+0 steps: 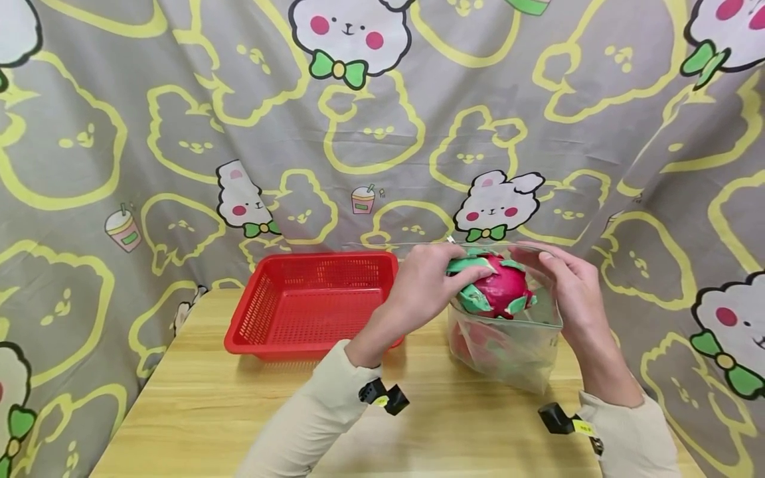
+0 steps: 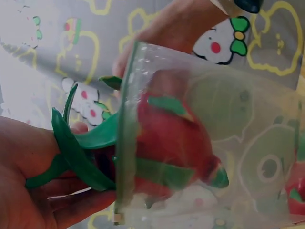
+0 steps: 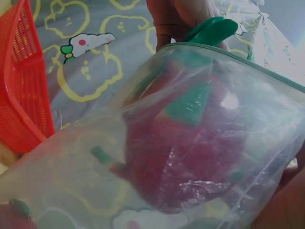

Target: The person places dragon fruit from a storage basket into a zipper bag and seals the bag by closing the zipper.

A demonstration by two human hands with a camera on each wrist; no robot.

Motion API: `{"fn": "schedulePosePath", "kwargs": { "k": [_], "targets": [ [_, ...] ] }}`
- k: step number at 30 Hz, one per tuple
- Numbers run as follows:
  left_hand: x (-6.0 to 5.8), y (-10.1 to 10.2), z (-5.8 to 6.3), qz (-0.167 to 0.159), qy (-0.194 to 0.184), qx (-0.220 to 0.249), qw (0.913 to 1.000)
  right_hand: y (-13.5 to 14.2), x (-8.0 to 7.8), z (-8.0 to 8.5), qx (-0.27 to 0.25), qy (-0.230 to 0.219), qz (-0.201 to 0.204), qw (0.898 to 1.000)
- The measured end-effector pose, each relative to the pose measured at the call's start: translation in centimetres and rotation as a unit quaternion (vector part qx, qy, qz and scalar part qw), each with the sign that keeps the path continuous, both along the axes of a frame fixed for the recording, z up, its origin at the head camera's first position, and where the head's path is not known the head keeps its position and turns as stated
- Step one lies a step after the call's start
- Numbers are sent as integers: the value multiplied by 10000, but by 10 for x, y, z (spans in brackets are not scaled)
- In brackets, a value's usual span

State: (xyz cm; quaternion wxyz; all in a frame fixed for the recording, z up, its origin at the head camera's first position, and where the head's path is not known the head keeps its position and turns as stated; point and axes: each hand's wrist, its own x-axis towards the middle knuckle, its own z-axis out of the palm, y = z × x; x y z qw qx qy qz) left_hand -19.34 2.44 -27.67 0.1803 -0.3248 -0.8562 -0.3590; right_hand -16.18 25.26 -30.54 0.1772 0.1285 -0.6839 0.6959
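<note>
A dragon fruit, magenta with green scales, is at the mouth of a translucent zip bag. My left hand grips it near its long green leaf tips, which stick out of the bag in the left wrist view. Its rounded body hangs inside, seen through the plastic. My right hand holds the bag's rim at the right, thumb over the edge; the other fingers are partly hidden. Lower in the bag lies another red and green fruit, only partly seen.
A red perforated plastic basket with nothing in it stands on the wooden table, left of the bag. A grey curtain with cartoon prints hangs close behind the table and on both sides.
</note>
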Motion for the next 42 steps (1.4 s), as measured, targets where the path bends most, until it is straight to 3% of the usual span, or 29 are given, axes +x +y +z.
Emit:
{"fn": "schedulePosePath", "kwargs": {
  "k": [4,9,19,28,32,42],
  "targets": [
    [1,9,-5,328,336,-431,9980,1,0,0,-3,58,72,10000],
    [5,19,-11,775,612,-1103,9890,0,1,-2,-85,80,224,9997],
    [8,35,-21,1191,338,-2312,9650,-1,3,-4,39,-58,164,9998],
    [4,50,-38,1372,461,-2549,9561,-5,3,-4,294,-70,146,9994],
    [1,55,-45,1407,322,-2630,9539,-5,2,-6,394,-124,96,9991],
    [-5,62,-57,1110,-58,-2469,9627,-5,0,-12,602,-219,-34,9979]
  ]
}}
